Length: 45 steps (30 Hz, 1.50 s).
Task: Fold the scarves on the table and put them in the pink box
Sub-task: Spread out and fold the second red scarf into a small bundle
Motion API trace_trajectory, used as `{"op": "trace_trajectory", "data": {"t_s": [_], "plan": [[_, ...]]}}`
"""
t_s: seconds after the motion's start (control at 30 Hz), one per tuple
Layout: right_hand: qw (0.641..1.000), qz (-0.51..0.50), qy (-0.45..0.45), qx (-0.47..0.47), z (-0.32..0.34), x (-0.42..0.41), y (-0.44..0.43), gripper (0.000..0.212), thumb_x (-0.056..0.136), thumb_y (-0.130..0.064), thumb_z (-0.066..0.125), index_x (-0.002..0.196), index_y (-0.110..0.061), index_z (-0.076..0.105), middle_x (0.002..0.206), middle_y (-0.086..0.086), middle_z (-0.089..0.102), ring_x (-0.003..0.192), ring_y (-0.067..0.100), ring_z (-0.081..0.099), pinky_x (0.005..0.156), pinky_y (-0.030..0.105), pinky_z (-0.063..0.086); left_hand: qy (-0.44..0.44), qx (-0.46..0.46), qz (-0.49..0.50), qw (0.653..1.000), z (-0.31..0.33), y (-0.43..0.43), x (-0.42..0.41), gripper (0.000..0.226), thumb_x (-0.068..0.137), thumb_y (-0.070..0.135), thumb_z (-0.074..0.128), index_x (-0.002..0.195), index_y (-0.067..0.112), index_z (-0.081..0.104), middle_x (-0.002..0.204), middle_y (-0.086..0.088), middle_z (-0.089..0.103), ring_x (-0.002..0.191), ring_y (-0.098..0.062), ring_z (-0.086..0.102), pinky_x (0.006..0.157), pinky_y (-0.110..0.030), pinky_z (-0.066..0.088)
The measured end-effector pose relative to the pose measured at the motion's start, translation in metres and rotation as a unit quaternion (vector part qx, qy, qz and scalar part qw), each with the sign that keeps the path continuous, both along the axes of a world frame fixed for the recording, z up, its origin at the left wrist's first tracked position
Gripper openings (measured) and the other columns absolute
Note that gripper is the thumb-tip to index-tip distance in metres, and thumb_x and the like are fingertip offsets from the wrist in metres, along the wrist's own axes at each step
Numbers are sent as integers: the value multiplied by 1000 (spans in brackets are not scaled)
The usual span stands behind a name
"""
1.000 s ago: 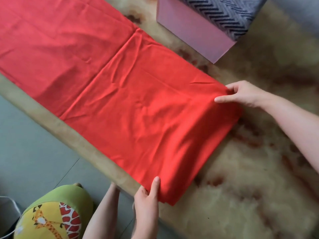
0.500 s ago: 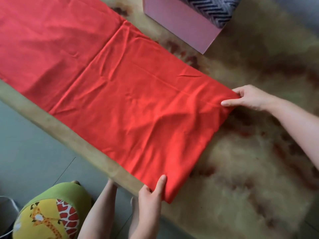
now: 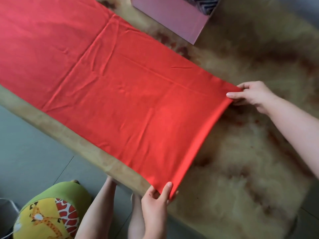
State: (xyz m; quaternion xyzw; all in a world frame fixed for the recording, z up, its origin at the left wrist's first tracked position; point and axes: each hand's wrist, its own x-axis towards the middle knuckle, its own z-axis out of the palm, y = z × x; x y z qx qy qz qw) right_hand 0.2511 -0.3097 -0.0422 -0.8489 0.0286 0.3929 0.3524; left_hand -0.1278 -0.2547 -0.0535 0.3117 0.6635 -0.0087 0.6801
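1. Two hands hold one end of the red scarf (image 3: 138, 104). Left hand (image 3: 155, 200), nearest, pinches the near corner at the bench (image 3: 241, 169) edge, thumb on top and fingers curled under.
2. Green giraffe-print cushion (image 3: 51, 213) sits low left, off the bench.
3. Right hand (image 3: 253, 95) pinches the far corner of that same end, thumb on top and fingers tucked under.
4. Scarf lies flat on the bench, stretching away to the left, with a crease across it.
5. Pink box (image 3: 172, 14) is farthest, just beyond the scarf, with grey zigzag fabric (image 3: 202, 4) inside.

Bare forearms (image 3: 293, 128) – left hand (image 3: 156, 200), right hand (image 3: 253, 94), short plain fingernails (image 3: 170, 185)
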Motion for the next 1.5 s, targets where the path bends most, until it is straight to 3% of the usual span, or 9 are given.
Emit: {"op": "trace_trajectory", "data": {"t_s": [0.17,0.3,0.53,0.8,1.17,1.23,1.3,1.4,1.5], "plan": [[996,-89,25,18,-5,-6,6,26,73,12,70,78,-10,56,77,7,61,45,4,62,51,19,56,-5,-25,-5,1000,-3,-1,2,38,81,-1,69,57,12,41,57,-2,39,56,-11,46,47,-18,50],[994,-103,34,29,-6,-8,5,21,74,5,73,79,-11,60,57,-5,68,53,5,64,57,18,56,-3,-61,16,998,-5,-5,-1,41,76,-4,73,65,13,37,63,-3,30,62,-13,41,50,-18,51],[985,-163,-55,4,-7,-6,4,26,75,15,67,71,-9,56,72,5,57,51,9,61,44,12,49,6,-89,0,996,-6,-8,-14,11,75,-4,73,77,-3,62,78,-16,55,77,-22,54,55,-18,54],[994,-79,-73,0,2,-11,10,33,74,16,66,104,2,64,73,5,58,57,8,59,51,10,51,-5,-155,112,982,27,-3,-12,30,80,-10,65,76,12,45,58,-9,65,44,-14,63,36,-16,42],[972,-57,-30,224,52,-53,130,30,73,14,65,81,-15,66,76,3,60,67,10,60,64,21,52,-116,-59,212,969,70,121,-12,27,92,-9,43,79,9,58,54,-7,65,41,-14,62,39,-19,49],[972,-47,-37,225,45,-66,165,31,71,14,67,79,-16,68,76,3,60,73,15,58,71,25,50,-158,-59,225,960,70,155,-16,16,71,-1,78,61,11,72,59,-10,66,43,-16,64,41,-21,52],[968,-78,-33,236,41,-72,203,31,71,13,68,78,-17,68,77,3,59,74,16,58,72,26,50,-172,-51,242,954,68,194,-21,44,17,14,98,55,13,75,62,-8,69,49,-15,66,45,-22,54],[954,-145,-16,262,40,-69,263,29,77,16,60,79,-13,62,74,2,52,65,10,56,58,17,51,-152,-37,269,950,54,246,-30,10,67,4,74,75,9,76,68,-4,70,56,-11,68,51,-19,55],[945,-178,-29,272,40,-63,324,29,78,18,59,78,-12,59,72,3,50,58,7,57,54,15,51,-152,-27,310,938,42,303,-37,16,93,0,48,94,8,62,63,2,69,55,-6,66,51,-16,54]]}}
